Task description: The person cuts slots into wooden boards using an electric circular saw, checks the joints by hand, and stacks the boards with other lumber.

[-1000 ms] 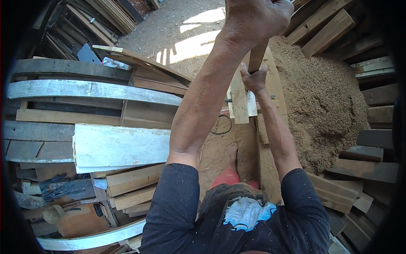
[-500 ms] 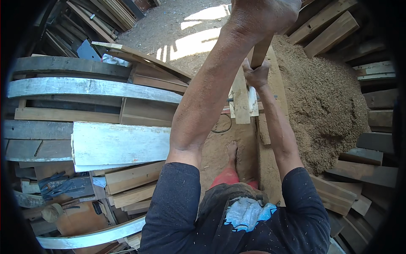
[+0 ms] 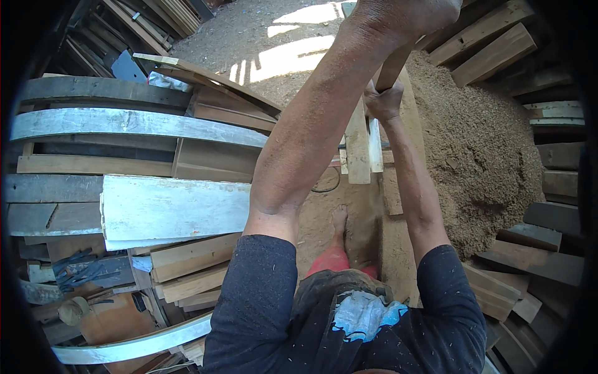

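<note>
My left hand [image 3: 414, 22] is at the top edge of the picture, closed at the upper part of a wooden board [image 3: 392, 67]; its fingers are mostly hidden. Lower down, my right hand [image 3: 384, 101] wraps round the same board, which stands tilted. Beneath the hands a narrow wooden plank [image 3: 357, 146] points toward me, with a pale white strip [image 3: 375, 146] along its right side. My left forearm hides part of the work area.
A large sawdust heap [image 3: 479, 149] lies to the right, bordered by stacked wood pieces [image 3: 495, 56]. On the left are piled planks, among them a broad whitish board [image 3: 177, 210]. Below sit my bare foot [image 3: 339, 218] and a thin dark loop [image 3: 327, 181]. Sunlit ground stretches ahead.
Both hands and the held board have shifted slightly to the right. The narrow plank below has also moved a little right, and less of the pale wood around it shows.
</note>
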`<state>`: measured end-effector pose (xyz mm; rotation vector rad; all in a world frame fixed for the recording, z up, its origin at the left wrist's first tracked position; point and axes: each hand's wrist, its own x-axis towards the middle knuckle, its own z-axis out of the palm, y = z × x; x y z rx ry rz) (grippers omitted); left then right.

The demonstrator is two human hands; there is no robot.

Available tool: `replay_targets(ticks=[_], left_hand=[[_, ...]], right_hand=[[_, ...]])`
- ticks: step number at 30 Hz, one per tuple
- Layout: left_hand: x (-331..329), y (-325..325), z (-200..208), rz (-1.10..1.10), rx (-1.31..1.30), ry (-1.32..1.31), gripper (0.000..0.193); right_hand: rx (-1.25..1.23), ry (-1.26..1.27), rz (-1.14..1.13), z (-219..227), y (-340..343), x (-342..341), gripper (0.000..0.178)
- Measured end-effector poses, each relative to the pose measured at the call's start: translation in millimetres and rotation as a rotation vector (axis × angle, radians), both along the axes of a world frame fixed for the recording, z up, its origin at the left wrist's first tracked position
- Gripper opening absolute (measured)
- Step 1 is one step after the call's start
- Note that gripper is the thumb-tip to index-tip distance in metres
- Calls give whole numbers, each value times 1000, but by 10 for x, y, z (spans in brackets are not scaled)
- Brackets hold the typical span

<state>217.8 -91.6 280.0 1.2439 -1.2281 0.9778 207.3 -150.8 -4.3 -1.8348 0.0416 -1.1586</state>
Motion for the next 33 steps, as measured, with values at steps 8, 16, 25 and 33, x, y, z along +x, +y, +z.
replay_targets(ticks=[8, 16, 25, 33], left_hand=[[159, -39, 101, -151, 70, 294, 86], [288, -66, 10, -131, 25, -31, 93], [534, -71, 56, -133, 90, 42, 98], [811, -47, 13, -217, 86, 43, 103]], right_hand=[[2, -41, 5, -18, -82, 217, 9], [-30, -49, 6, 39, -128, 349, 8], [-57, -39, 9, 148, -182, 592, 6], [73, 102, 123, 365, -272, 906, 16]])
